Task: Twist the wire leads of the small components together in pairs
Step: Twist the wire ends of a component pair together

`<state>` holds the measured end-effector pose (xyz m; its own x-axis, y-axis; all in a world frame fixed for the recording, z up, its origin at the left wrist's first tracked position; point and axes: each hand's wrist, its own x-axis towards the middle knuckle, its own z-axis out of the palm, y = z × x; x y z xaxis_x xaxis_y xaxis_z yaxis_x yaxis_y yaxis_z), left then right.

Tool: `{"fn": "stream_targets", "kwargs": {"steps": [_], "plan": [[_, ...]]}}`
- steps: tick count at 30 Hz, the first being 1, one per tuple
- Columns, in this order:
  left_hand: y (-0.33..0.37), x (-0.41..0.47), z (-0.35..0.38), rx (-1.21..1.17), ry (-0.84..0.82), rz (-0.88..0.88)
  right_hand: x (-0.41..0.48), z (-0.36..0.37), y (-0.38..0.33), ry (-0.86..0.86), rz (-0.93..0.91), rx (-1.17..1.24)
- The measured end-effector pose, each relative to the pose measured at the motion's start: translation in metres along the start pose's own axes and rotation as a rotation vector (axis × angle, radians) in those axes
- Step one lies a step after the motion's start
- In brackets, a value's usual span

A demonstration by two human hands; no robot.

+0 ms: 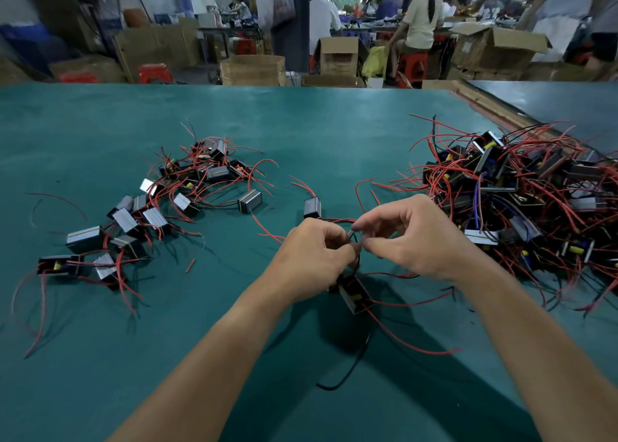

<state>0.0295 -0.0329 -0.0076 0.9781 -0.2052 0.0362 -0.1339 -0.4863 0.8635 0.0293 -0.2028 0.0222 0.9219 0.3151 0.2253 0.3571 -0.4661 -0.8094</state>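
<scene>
The counter (301, 124) in front of me is a wide flat top under a matte teal covering that looks like cloth. On its right side lies the big heap (521, 201) of small boxy components, dark bodies with yellow inserts, buried in a tangle of thin red, black and a few blue leads. On the left is the smaller spread (150, 214), many showing pale metallic, finely striped faces. My left hand (314, 257) and right hand (414, 237) are brought together near the middle, fingertips almost touching, both pinching the wire ends (357, 237) that rise from the component (354, 296) just below my left hand. I cannot tell whether it rests on the cloth or hangs. A second component (312, 207) sits just beyond. I judge these pieces light enough to be dragged by their leads. The insulated wire looks soft and springy and is likely to uncoil from a loose twist. Any bare strand at the tips is too small to see, but it would be fine and easily frayed, so I'd grip close to the ends, on the insulation.
</scene>
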Motion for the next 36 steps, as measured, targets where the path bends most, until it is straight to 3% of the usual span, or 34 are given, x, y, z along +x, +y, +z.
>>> {"fn": "stream_targets", "kwargs": {"steps": [7, 15, 24, 30, 36], "plan": [[0.002, 0.000, 0.000, -0.137, 0.068, 0.034, 0.000, -0.002, -0.001, 0.000, -0.050, -0.023], [0.013, -0.005, -0.005, -0.306, -0.013, -0.006, 0.000, -0.006, 0.002, 0.027, -0.068, -0.014], [0.011, -0.007, -0.006, -0.304, -0.052, 0.038, 0.002, -0.004, 0.005, 0.037, -0.061, 0.012], [0.008, -0.008, -0.001, -0.103, 0.040, 0.103, 0.006, 0.000, 0.010, 0.034, 0.052, 0.091], [0.014, -0.008, -0.005, -0.301, -0.052, 0.004, 0.005, -0.001, 0.008, 0.138, -0.087, 0.036]]}}
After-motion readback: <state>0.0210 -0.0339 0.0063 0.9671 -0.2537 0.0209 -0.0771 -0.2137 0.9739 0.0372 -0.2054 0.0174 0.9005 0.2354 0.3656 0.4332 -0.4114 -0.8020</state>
